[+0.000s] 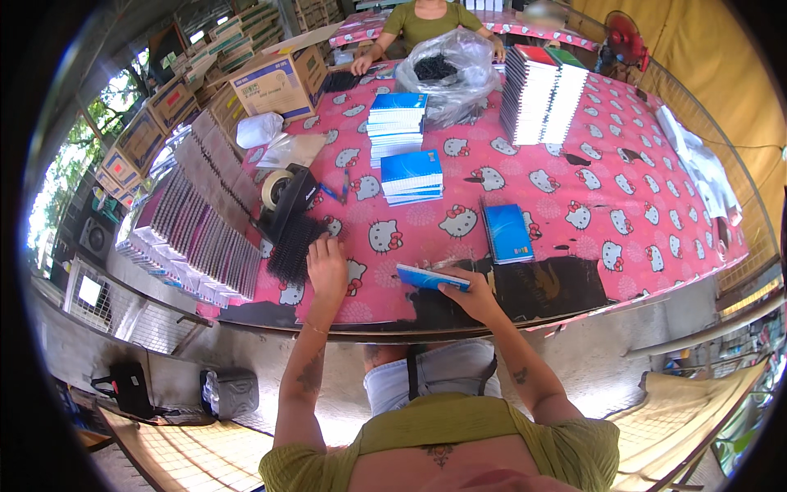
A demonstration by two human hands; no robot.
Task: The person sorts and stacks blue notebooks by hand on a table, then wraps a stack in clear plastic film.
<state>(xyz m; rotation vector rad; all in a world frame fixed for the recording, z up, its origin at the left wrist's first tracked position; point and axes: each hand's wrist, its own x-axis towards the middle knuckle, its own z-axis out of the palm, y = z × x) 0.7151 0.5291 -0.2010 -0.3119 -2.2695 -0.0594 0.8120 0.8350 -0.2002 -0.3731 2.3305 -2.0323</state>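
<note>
My right hand [469, 295] grips a small blue notebook [428, 278] near the table's front edge, the thumb over its cover and the page edges facing me. To the left, my left hand [327, 269] rests with fingers spread at the edge of a pile of black spiral binding coils [293, 252]; I see no coil lifted in it. Behind that pile stands a black tape dispenser [288, 202] with a roll of tape. A bound blue notebook [508, 234] with a black spiral lies right of my right hand.
Two stacks of blue notebooks [411, 177] stand mid-table. Taller spiral notebooks [533, 97] and a plastic bag of black coils [449, 78] are farther back. Rows of spiral-bound notebooks [193, 230] and a cardboard box [279, 82] line the left. A person [426, 29] sits opposite.
</note>
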